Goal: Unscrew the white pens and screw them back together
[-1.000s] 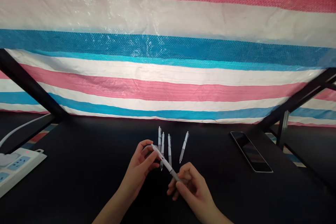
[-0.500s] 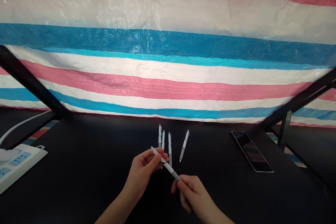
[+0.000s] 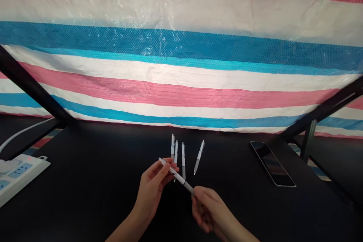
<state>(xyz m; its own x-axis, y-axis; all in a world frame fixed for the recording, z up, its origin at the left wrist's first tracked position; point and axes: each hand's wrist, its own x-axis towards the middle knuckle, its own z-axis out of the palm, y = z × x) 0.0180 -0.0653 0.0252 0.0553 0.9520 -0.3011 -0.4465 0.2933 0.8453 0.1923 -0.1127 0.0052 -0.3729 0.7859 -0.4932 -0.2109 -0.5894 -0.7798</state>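
Note:
A white pen with a grey grip (image 3: 179, 177) slants between my two hands above the black table. My left hand (image 3: 153, 181) pinches its upper clip end between thumb and fingers. Around the grey lower end, my right hand (image 3: 208, 208) has its thumb and fingers closed, hiding the tip. Just beyond my left fingers lie several similar pens, one of them a white pen (image 3: 183, 155) pointing toward me. Another pen (image 3: 199, 157) rests a little apart to the right, at a slant. My left fingertips partly cover the nearer pens.
A black phone (image 3: 272, 164) lies on the black table (image 3: 113, 159) at the right. At the left edge is a white power strip (image 3: 25, 174) with a cable (image 3: 25, 130). Behind hangs a striped plastic sheet (image 3: 181, 94), with dark frame bars (image 3: 36, 87) at the sides.
The held pen and my left hand have shifted slightly left. My right fingers have curled in more closely around the grey end. The pens on the table have not moved.

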